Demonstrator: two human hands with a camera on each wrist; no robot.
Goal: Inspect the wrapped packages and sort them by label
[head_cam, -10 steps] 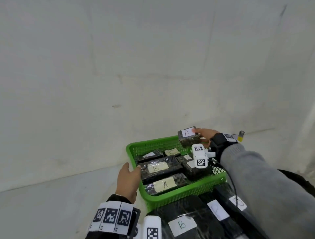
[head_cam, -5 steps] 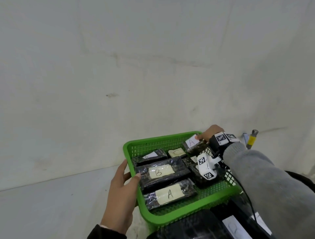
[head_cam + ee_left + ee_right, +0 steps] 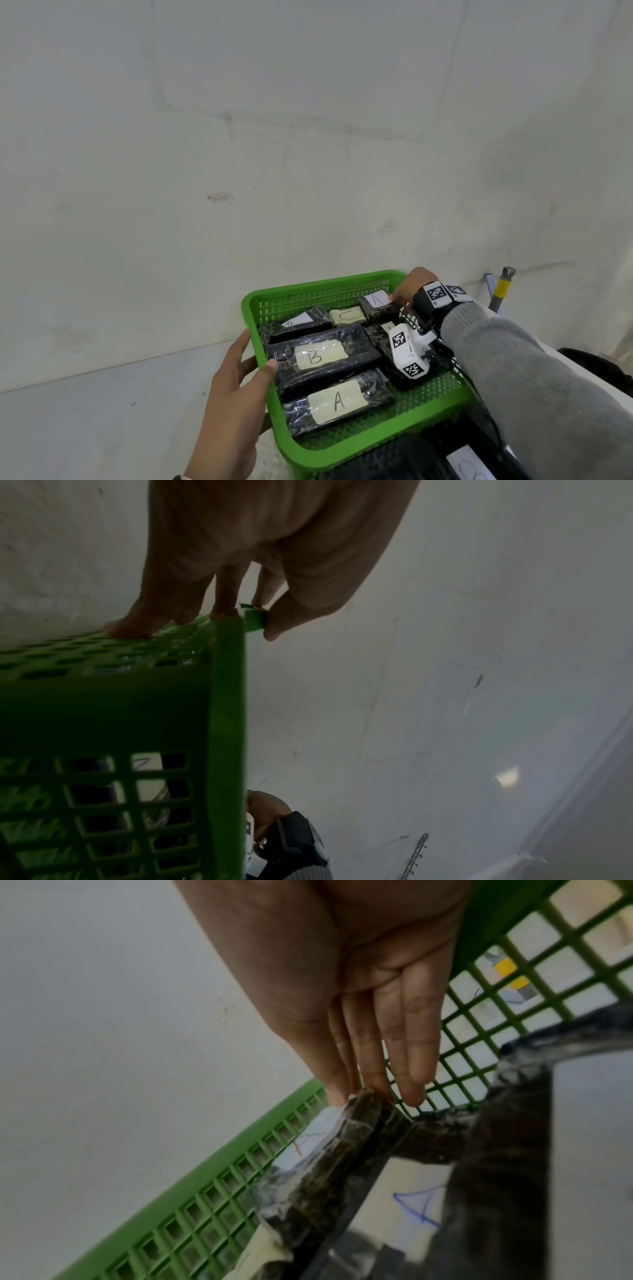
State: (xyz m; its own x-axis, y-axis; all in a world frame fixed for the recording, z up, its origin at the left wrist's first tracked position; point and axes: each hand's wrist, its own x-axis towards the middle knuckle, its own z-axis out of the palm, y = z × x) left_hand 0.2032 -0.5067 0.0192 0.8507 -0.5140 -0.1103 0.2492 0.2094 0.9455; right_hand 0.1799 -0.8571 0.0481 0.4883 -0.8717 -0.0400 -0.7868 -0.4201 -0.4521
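A green mesh basket holds several black wrapped packages with paper labels. A long one marked B lies in the middle, a long one marked A nearest me, and a small one marked C at the back. My right hand pinches the edge of a small package marked A in the far right corner. In the right wrist view its thumb and fingers meet on that package. My left hand grips the basket's left rim, thumb inside and fingers outside.
More black wrapped packages lie under and in front of the basket, one showing a white label. A yellow and grey tool leans at the wall on the right. A pale surface stretches to the left, with a white wall behind.
My right hand has brought the small A package down from above the far rim into the basket's far right corner. The left hand has stayed on the left rim.
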